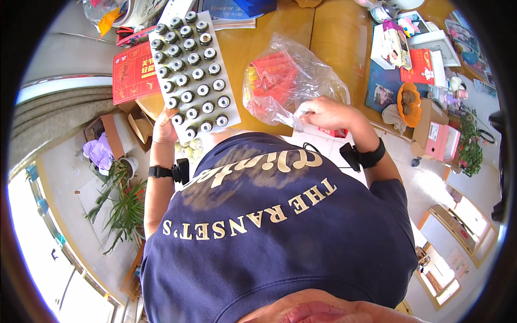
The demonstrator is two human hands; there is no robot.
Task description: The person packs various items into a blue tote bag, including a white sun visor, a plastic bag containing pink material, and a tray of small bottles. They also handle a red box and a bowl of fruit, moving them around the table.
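Note:
On the left, my left hand [164, 128] holds the near left edge of a pale, flat tray [232, 105], its thumb on top. The tray carries rows of small dark round pieces with light centres. My right hand [323, 113] pinches the near edge of a clear plastic bag [323, 72] over the wooden table [282, 32]. Inside the bag lie red items [276, 74] with yellow parts along their left side; what they are, I cannot tell.
A red printed box [131, 72] lies left of the tray. At the right stand an orange bowl [404, 103] with round brown things, a red box [418, 66] and a cardboard box [430, 121]. A blue printed item [226, 10] lies at the far edge.

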